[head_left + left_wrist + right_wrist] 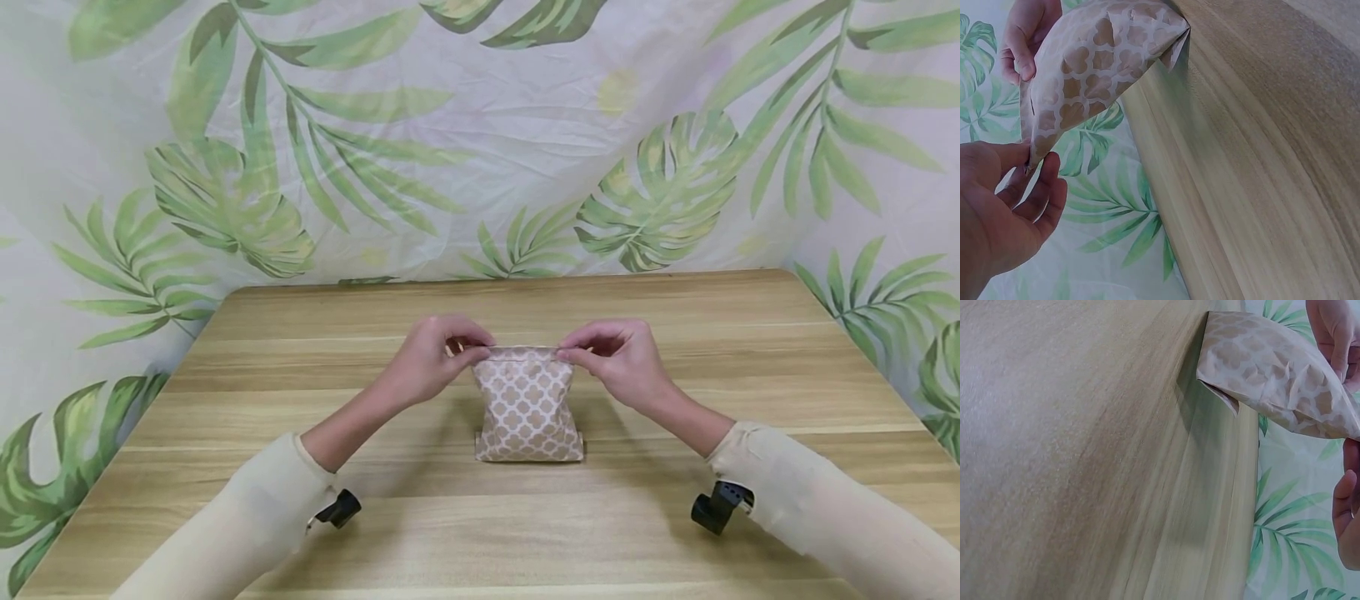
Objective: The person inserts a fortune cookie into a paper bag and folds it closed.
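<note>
A tan paper bag (527, 408) with a white quatrefoil pattern stands upright on the table, its body puffed out and its top flattened into a straight edge. My left hand (438, 358) pinches the left top corner between thumb and fingers. At the opposite corner, my right hand (618, 362) pinches the edge in the same way. In the left wrist view the bag (1094, 69) bulges between the left hand (1007, 206) and the other hand behind it. The right wrist view catches the bag's base (1210, 359) at the table, with a folded flap sticking out at its bottom corner.
The wood-grain table (300, 500) spreads around the bag on all sides. Behind it hangs a pale cloth (517, 108) printed with green leaves. Small black cameras (341, 508) are strapped at the cuffs of the cream sleeves (240, 508).
</note>
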Demonstrator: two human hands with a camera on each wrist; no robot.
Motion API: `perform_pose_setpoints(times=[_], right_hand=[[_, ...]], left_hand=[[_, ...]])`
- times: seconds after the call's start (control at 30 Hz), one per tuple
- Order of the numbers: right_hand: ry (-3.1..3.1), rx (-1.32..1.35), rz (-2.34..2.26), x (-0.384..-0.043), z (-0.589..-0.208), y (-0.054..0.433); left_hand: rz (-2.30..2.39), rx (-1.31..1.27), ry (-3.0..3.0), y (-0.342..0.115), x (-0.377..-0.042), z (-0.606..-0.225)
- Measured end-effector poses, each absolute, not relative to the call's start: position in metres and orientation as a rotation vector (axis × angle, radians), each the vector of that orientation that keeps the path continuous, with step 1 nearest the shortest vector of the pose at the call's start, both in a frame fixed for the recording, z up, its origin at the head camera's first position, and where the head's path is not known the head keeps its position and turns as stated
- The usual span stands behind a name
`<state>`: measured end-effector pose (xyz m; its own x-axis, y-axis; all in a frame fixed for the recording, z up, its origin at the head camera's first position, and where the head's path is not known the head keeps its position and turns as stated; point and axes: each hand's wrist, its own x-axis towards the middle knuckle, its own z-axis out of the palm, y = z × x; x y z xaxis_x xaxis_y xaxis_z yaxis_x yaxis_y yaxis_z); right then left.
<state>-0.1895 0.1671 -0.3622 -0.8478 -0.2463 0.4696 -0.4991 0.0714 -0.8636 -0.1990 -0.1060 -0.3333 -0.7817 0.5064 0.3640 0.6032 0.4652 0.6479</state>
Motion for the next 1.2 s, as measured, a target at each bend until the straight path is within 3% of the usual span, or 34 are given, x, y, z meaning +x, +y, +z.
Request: perform_pose_setpoints(times=[0.73,1.2], right_hand=[[-2.178,0.733,1.847,-0.191,-0.363,0.169],[-2.206,0.687,1.832,-0.192,-0.361,0.166]], left_hand=[[-1.396,-1.007,-2.538,-0.114,-0.207,-0.339],[-1.178,-1.088,-2.585,-0.093,-0.208,-0.332]])
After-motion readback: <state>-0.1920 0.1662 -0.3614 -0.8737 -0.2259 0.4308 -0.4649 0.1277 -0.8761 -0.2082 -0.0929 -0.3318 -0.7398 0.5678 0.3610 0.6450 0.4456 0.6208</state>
